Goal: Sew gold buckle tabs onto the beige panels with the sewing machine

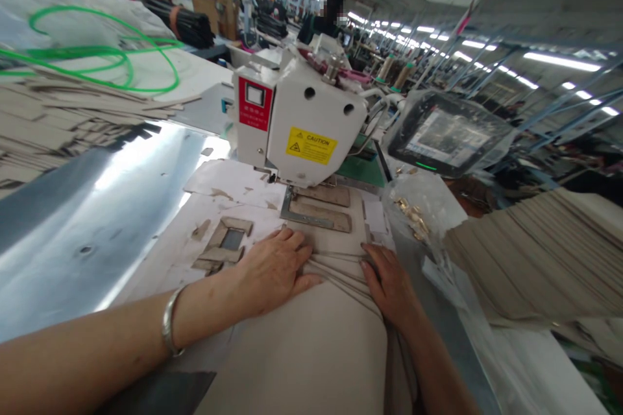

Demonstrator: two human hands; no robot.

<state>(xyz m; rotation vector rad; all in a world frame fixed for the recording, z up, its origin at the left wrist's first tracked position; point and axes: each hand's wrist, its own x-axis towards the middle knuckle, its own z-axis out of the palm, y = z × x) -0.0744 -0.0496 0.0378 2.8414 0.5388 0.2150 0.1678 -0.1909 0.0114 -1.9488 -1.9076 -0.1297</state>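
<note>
My left hand [275, 269] lies flat on a beige sheet of leatherette or stiff fabric [302, 356], with a metal bangle [169, 321] on its wrist. My right hand [389, 285] presses the same sheet farther right, and creases run between my hands. Just beyond my fingers, a metal sewing template [311, 207] with brown cut-outs sits under the head of a white industrial sewing machine [311, 117]. The needle area is hidden by the machine head. Neither hand grips anything.
A scrap-strewn white paper sheet [219, 194] lies left of the template. Stacks of cut beige pieces rise at right [530, 253] and left [53, 110]. A bag of brass fittings [413, 217], a plastic-covered screen [448, 133], and green tubing [97, 48] surround the machine.
</note>
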